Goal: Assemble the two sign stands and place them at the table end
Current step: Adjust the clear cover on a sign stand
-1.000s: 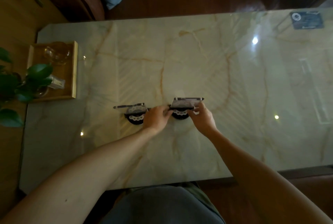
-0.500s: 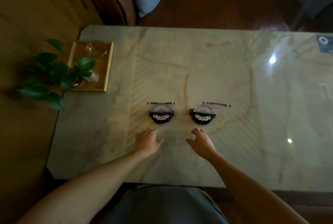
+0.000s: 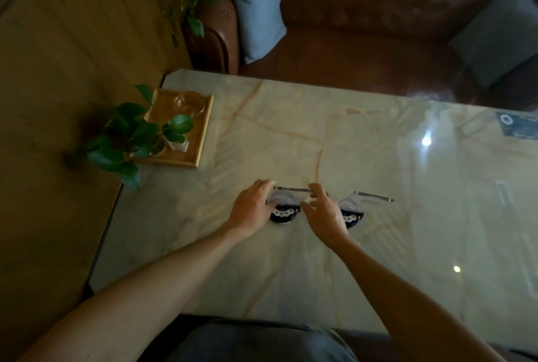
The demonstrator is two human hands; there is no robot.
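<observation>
Two sign stands stand side by side on the marble table, each a round black base with a clear acrylic panel upright in it. My left hand cups the left side of the left sign stand, thumb at its base. My right hand touches the right end of that same panel with its fingertips, fingers spread. The right sign stand sits just past my right hand, untouched and partly hidden by it, its panel angled to the right.
A wooden tray with a glass jar and a potted plant sits at the table's left end. A brown leather sofa with pale cushions runs behind the table. A dark card lies at the far right.
Both hands were on the right stand, drew back off the stands, and have now come forward onto the left stand. The view has shifted left and up.
</observation>
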